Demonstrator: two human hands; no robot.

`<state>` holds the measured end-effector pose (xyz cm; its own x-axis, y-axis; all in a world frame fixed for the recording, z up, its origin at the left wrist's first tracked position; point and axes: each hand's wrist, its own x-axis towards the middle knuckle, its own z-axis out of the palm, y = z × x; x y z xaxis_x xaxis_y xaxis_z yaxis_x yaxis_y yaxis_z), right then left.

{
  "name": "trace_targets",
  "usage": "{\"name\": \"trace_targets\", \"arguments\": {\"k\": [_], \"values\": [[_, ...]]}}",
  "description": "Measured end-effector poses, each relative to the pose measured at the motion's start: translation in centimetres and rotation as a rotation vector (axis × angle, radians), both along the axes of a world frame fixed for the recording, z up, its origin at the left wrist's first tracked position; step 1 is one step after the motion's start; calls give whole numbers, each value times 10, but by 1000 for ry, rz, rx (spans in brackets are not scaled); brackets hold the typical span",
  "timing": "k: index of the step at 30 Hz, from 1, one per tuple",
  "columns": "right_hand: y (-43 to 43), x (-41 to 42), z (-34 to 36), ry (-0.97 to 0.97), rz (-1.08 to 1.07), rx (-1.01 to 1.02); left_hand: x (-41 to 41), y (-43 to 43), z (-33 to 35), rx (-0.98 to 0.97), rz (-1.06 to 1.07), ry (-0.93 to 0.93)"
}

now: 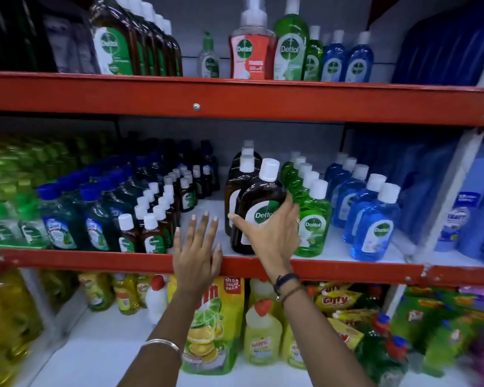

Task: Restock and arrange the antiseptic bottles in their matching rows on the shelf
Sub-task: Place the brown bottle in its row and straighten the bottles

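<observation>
My right hand [271,236] grips a large brown antiseptic bottle [259,199] with a white cap, standing slightly tilted at the front of the brown row [242,177] on the middle shelf [347,268]. My left hand [197,247] is open, fingers spread, resting on the shelf's red front edge over a bare white gap left of that row. A row of green bottles [312,219] stands right of the brown one, then a row of blue bottles [375,216]. Small brown bottles [154,219] stand in rows left of the gap.
Dark green bottles with blue caps [59,216] fill the left of the middle shelf. The top shelf [235,96] holds large brown bottles, a red pump bottle and green and blue bottles. Below are yellow cleaner pouches [213,325] and bottles.
</observation>
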<state>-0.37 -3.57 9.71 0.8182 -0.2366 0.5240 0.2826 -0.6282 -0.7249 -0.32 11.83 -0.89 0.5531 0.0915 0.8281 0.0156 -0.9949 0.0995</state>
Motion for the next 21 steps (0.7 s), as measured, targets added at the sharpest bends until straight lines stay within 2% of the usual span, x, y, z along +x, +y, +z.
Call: {"name": "trace_targets", "arguments": {"k": [8, 11, 14, 16, 19, 21], "values": [[19, 12, -14, 14, -59, -138, 4, 2, -3, 19, -40, -33], [11, 15, -24, -19, 12, -159, 1, -1, 2, -48, -76, 27], [-3, 10, -29, 26, 281, 92, -6, -13, 15, -292, -196, 13], [-9, 4, -29, 113, 446, 312, -13, -22, 29, -591, -415, 8], [-14, 5, -30, 200, 530, 507, -18, -33, 45, -1042, -750, 120], [-17, 11, -36, 237, 544, 576, -16, -38, 48, -1102, -821, 203]]}}
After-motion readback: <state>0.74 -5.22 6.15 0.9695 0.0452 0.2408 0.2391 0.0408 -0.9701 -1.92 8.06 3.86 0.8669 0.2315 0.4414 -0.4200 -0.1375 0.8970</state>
